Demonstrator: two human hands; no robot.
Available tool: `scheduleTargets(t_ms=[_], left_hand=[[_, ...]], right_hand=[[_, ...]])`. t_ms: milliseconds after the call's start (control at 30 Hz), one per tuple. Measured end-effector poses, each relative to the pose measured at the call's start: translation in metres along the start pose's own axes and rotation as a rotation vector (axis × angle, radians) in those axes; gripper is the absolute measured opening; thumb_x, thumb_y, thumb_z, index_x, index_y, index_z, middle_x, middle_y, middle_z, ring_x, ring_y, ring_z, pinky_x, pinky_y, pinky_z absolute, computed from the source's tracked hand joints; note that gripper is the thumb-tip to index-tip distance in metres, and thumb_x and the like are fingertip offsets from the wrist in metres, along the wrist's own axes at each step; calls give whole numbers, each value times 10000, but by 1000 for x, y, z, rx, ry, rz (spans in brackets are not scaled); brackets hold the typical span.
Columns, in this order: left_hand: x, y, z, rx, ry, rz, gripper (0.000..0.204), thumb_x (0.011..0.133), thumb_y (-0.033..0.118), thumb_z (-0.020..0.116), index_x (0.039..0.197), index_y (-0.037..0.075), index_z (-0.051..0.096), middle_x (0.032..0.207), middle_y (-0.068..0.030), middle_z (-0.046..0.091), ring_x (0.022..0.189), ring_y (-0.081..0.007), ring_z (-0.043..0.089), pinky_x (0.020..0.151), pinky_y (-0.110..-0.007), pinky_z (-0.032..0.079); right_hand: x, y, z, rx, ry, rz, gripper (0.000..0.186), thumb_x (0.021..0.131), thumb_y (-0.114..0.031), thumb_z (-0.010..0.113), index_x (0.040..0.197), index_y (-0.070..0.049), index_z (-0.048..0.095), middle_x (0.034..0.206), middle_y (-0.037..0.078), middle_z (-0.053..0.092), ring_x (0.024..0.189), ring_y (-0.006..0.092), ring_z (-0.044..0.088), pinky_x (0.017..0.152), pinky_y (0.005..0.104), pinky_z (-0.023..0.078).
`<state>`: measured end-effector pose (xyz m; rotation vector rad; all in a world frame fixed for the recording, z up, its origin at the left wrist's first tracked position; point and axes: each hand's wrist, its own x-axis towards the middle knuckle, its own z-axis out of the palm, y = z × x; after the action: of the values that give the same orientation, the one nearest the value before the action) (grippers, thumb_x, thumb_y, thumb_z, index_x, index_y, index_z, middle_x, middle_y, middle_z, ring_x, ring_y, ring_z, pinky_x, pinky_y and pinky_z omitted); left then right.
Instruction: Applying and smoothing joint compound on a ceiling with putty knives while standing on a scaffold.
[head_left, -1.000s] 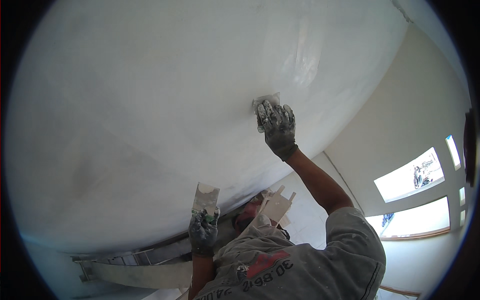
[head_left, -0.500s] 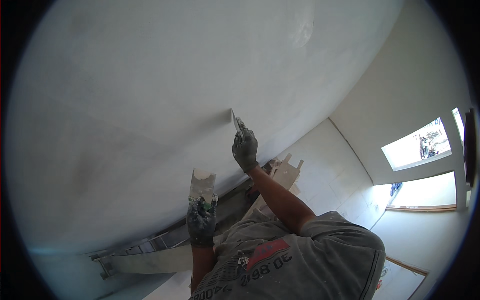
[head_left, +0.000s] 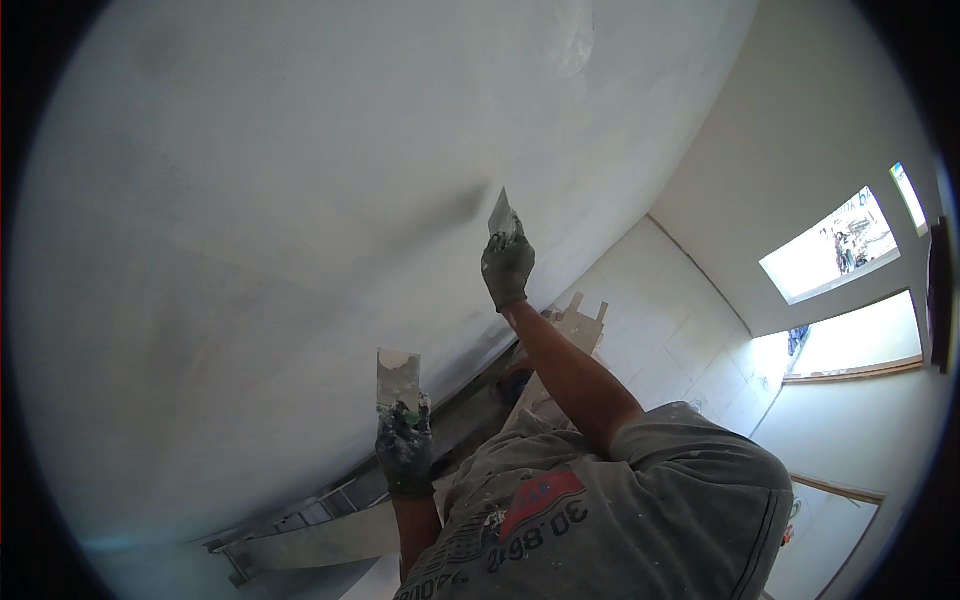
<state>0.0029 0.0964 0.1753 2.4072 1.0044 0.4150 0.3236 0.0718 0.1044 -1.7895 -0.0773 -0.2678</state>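
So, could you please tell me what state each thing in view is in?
Left hand: gloved, smeared white, closed on left scraper.
Left scraper: held, partly coated with pale material.
Right hand: gloved, closed on right scraper.
Right scraper: held, tilted; wall contact unclear.
Wall: patchy grey-white, shinier near the picture's top.
Shirt: worn, flecked white.
Openings at right: brightly lit.

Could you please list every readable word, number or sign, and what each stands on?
Grey shirt: dark upside-down numbers, legible but not copied here.
Red patch on it: dark marking, too small to read.
Window: dark letters, only partly visible, not copied.
Left scraper and right scraper: no text visible.
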Motion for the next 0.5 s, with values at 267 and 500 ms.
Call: scheduleTargets(t_ms=[267,500], left_hand=[[-6,-59,33,-1457,33,-337,303,993,93,518,1239,-84,529,1213,-163,614,1125,-263,597,1023,-385,500],[-1,-44,17,-650,-68,-74,283,1014,56,468,1245,-99,520,1213,-165,606,1125,-249,581,1060,-396,478]], right_hand=[[9,-110,5,-34,-70,-111,548,853,-54,589,1393,-63,491,936,170,671,726,288,634,686,391,529],[-24,-93,-34,-96,-309,-350,596,821,-59,587,1398,1,446,1301,169,598,975,344,612,898,425,507]])
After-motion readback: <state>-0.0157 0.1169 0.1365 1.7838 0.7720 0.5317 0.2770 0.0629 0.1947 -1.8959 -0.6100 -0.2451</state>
